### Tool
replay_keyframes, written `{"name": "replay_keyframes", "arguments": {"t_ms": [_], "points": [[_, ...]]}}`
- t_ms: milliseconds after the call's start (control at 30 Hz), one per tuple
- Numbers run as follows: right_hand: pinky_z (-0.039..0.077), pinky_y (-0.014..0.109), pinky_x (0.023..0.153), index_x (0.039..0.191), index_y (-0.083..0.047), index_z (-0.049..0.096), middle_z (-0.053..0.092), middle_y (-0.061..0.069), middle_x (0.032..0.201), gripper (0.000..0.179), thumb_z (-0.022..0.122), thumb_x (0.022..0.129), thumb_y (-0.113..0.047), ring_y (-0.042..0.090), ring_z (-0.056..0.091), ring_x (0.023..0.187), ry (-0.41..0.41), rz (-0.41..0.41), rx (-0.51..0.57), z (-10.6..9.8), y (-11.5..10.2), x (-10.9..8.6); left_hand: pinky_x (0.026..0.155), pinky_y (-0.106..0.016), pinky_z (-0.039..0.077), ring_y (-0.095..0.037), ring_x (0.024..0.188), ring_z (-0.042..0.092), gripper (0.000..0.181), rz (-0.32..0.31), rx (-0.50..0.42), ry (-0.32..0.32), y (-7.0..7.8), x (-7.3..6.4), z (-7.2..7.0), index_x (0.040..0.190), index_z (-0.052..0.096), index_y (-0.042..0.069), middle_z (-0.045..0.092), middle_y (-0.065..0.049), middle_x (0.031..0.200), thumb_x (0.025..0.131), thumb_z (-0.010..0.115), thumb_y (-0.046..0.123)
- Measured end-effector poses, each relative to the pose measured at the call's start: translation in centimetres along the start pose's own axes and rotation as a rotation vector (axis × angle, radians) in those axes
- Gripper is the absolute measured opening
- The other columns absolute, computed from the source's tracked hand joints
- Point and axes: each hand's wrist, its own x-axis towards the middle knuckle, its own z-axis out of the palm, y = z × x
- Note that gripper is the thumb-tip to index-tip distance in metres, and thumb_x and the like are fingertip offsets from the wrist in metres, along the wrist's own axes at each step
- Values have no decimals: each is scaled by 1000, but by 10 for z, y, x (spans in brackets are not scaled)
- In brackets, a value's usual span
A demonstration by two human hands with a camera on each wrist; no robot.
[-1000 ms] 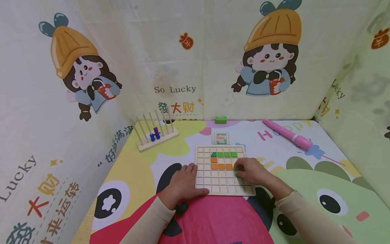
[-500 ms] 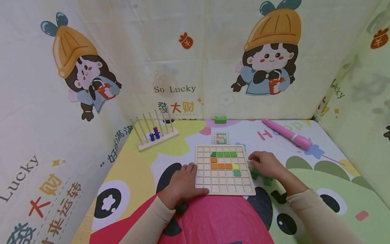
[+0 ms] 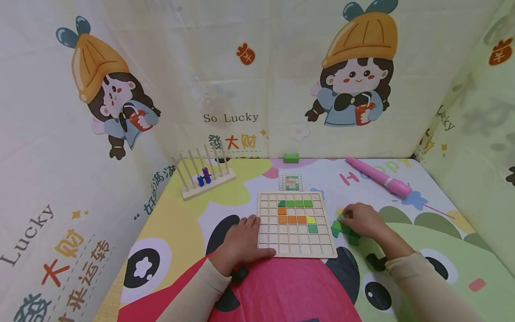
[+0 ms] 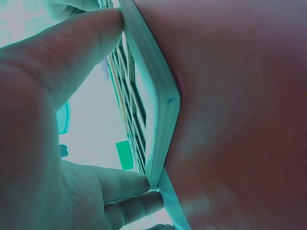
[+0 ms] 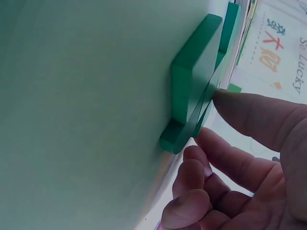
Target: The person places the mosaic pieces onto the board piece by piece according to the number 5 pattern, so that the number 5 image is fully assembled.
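A wooden grid board (image 3: 283,241) lies on the table, with green, orange and yellow tiles set in some cells. My left hand (image 3: 242,239) rests at its near left corner, thumb along the front edge and fingers by the left edge. The left wrist view shows the board's corner (image 4: 163,103) between thumb and fingers. Right of the board, my right hand (image 3: 364,221) is at a small pile of green blocks (image 3: 353,240). Its thumb and index finger pinch one green block (image 5: 207,108) in the right wrist view, with other green blocks (image 5: 196,69) beside it.
Behind the board lie a small pattern card (image 3: 290,182) and a green block (image 3: 291,158). A wooden peg rack (image 3: 209,185) with blue and purple pieces stands at the back left. At the back right lies a pink pen-shaped object (image 3: 380,178).
My right hand has left a green tile at the board's right side and moved right to the pile of green blocks. The left hand stays at the board's corner.
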Motion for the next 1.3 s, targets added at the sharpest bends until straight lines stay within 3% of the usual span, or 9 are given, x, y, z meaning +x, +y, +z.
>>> {"name": "replay_keyframes", "arguments": {"t_ms": [167, 467, 667, 867, 1100, 1300], "points": [[55, 47, 77, 105, 3, 73, 70, 13, 91, 29, 74, 92, -23, 25, 60, 82, -12, 23, -8, 2, 0, 1, 106, -51, 51, -33, 138, 48, 109, -2, -5, -4, 0, 0, 0, 156, 42, 5, 47, -12, 156, 77, 73, 74], [50, 39, 68, 97, -4, 68, 66, 8, 86, 16, 74, 91, -17, 24, 58, 78, 27, 33, 15, 6, -3, 2, 106, -51, 51, -33, 138, 48, 109, -3, -6, -9, -1, 1, 0, 156, 41, 5, 47, -12, 156, 77, 72, 74], [55, 49, 75, 105, 3, 69, 71, 14, 94, 26, 72, 93, -21, 28, 64, 83, 27, 34, 0, 4, -8, -4, 106, -51, 51, -33, 138, 48, 108, -3, -25, -9, 0, 0, 0, 156, 42, 6, 47, -12, 156, 77, 74, 72], [55, 42, 69, 102, 5, 69, 71, 15, 93, 37, 78, 90, -29, 24, 61, 78, -27, 74, 8, 2, -11, -6, 106, -51, 51, -33, 139, 47, 109, -9, -27, -18, 0, 1, -2, 157, 41, 6, 46, -12, 157, 77, 74, 72], [52, 43, 69, 103, 2, 64, 67, 14, 95, 32, 79, 90, -23, 26, 60, 81, -1, 87, 23, 4, -13, -4, 106, -51, 52, -34, 140, 47, 110, -7, -13, -15, 0, 2, -2, 157, 41, 5, 46, -13, 158, 76, 74, 73], [55, 51, 79, 107, 0, 68, 71, 16, 97, 19, 74, 90, -8, 31, 65, 88, 56, 3, 47, 7, -17, -4, 107, -52, 51, -34, 140, 47, 111, -13, -25, -15, 0, 1, -2, 157, 41, 5, 46, -13, 158, 76, 75, 73]]}}
